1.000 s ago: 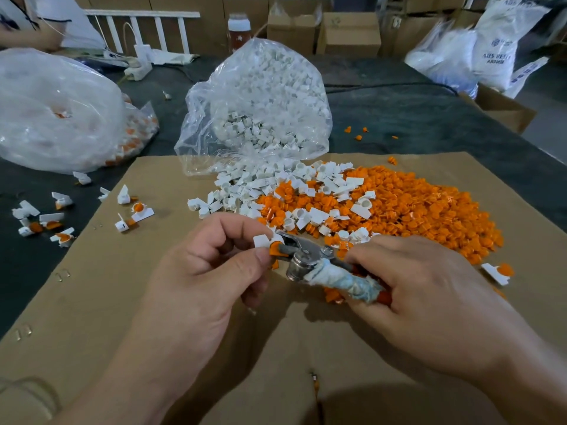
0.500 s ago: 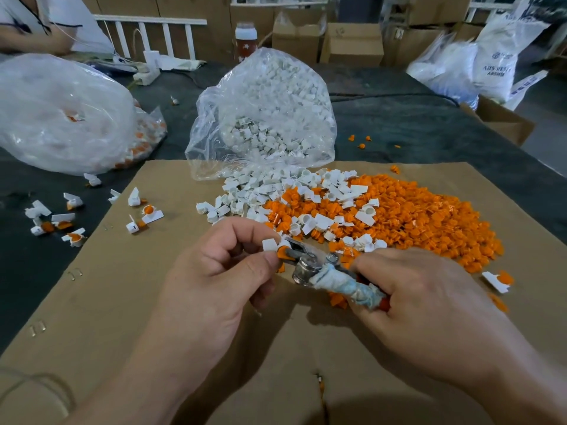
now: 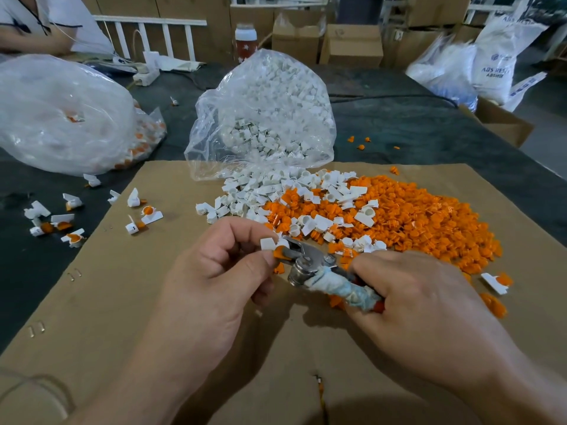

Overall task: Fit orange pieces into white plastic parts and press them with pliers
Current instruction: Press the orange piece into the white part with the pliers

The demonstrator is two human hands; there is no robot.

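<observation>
A small white part [image 3: 268, 243] with an orange piece [image 3: 279, 253] stuck in it is held just over the cardboard sheet [image 3: 122, 286], near the middle. The left hand [image 3: 214, 271] pinches the white part between its thumb and curled fingers [image 3: 242, 230]. The metal tips of the pliers [image 3: 303, 256] bite on the orange piece. The right hand [image 3: 414, 299] holds the pliers. Its fingers [image 3: 377, 263] are wrapped round the handle, which has a dirty cloth wound on it.

Just behind the hands lies a big heap of orange pieces [image 3: 414, 216], with loose white parts [image 3: 270, 191] on it and beside it. Behind that, a clear bag [image 3: 264, 118] full of white parts lies open on the dark bench [image 3: 399, 124]. To the left, a few done parts [image 3: 61, 223] lie scattered near a big puffy bag [image 3: 61, 118].
</observation>
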